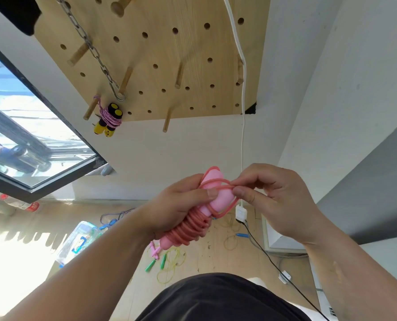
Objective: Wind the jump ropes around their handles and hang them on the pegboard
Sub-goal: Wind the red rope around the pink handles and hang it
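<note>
Your left hand [181, 205] is wrapped around the pink jump rope [217, 200], held up well below the pegboard [169, 49], in front of the white wall under it. The fingers curl round the paired pink handles, and your thumb presses flat against the upper one. Coral cord is already coiled in tight turns around the lower half of the handles, just under your palm. Your right hand [278, 200] pinches a loose loop of that cord between thumb and forefinger, right beside the handle tops. Two strands cross over the upper part of the handles.

On the pegboard, a yellow-and-black jump rope [108, 119] bound in purple cord hangs from a wooden peg [91, 110] at the lower left corner. A metal chain [93, 49] runs down the board's left half to a hook, and a white cable [243, 93] drops along its right edge. On the floor beneath the pegboard lie a green-handled rope [163, 261], a blue rope [111, 222] and a clear plastic box [77, 244].
</note>
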Tool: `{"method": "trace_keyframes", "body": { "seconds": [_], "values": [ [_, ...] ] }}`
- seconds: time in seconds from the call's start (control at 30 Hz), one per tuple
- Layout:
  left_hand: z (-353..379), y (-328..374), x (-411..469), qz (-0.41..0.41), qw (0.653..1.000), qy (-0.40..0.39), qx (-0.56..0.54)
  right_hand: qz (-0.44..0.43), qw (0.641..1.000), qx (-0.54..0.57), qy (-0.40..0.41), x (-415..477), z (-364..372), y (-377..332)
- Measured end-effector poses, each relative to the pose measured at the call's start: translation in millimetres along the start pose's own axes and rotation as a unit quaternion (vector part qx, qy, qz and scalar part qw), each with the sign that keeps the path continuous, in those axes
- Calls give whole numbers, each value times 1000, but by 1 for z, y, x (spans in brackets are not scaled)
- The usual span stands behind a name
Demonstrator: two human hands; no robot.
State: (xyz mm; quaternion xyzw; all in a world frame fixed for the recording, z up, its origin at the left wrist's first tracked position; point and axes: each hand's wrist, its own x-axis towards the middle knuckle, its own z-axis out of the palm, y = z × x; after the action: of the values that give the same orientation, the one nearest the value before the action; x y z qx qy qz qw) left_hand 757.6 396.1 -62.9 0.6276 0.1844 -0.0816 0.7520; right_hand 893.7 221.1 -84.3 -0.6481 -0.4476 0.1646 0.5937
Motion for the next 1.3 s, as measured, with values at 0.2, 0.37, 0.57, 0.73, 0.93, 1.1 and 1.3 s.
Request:
{"method": "trace_keyframes", "body": {
  "seconds": [0.2,0.37,0.57,0.73,0.93,1.1,1.3],
  "values": [
    [-4,8,-4,-14,986,-156,-59,60,966,251,-19,4,9,-5],
    [-5,17,-3,53,986,-88,128,216,863,453,-61,3,21,-3],
    [-9,21,-2,91,909,25,406,343,824,449,-39,8,29,-9],
    [5,13,4,115,907,166,369,325,882,337,58,18,34,-18],
    [6,7,12,154,923,204,287,267,915,284,103,22,40,-24],
    [6,9,19,148,916,216,304,260,917,286,95,25,38,-18],
    [1,10,21,70,977,124,160,210,929,273,137,28,40,-9]
  ]
}}
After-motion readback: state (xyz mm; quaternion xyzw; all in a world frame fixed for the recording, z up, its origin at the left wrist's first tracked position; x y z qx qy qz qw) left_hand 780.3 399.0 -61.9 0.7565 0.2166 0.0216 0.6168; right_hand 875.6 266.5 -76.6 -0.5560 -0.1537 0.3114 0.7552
